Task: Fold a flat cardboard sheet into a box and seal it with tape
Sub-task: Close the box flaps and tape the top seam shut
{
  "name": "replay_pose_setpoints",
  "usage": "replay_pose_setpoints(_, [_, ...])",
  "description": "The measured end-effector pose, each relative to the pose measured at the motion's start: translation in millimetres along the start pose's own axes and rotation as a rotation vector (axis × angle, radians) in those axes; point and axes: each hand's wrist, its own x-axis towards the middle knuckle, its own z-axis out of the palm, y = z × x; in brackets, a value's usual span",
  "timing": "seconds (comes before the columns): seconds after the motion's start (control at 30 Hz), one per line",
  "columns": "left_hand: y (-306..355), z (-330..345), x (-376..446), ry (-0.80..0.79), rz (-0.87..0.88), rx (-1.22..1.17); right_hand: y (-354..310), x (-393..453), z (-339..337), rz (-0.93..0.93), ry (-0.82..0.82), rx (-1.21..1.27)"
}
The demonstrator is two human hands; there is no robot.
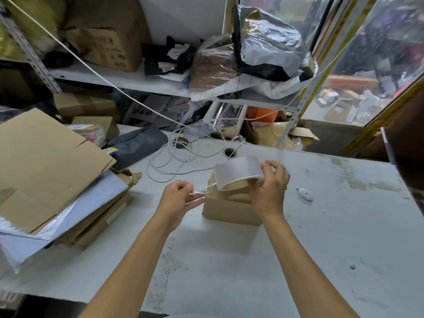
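**Two hands pull clear tape from a roll above a small cardboard box**

A person's bare forearms reach in from the bottom edge over a scuffed white table [321,226]. Near the centre of the view sits a small brown cardboard box [229,212], resting on the table with its top flaps folded over.

The right hand [271,187], at about 1 o'clock from the box, curls its fingers around a wide roll of clear tape [236,172], held just above the box top. The left hand [177,197], at 9 o'clock from the box, pinches the free end of a tape strip [202,191] between thumb and fingertips; the strip stretches across to the roll.

At 9 o'clock on the table lies a stack of flattened cardboard sheets [46,161]. A looped white cord [174,161] lies at 11 o'clock, beyond the box. Cluttered shelves [128,79] of boxes and bags fill the background.
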Motion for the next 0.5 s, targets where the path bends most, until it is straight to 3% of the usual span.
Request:
replay_pose_setpoints(0.17, [4.8, 4.7, 1.5, 0.005, 0.006, 0.067, 1.9, -1.4, 2.1, 0.019, 0.041, -0.144])
replay_pose_setpoints(0.5, [24.6, 14.3, 12.7, -0.059, 0.085, 0.193, 6.0, -4.3, -18.3, 0.089, -0.053, 0.004])
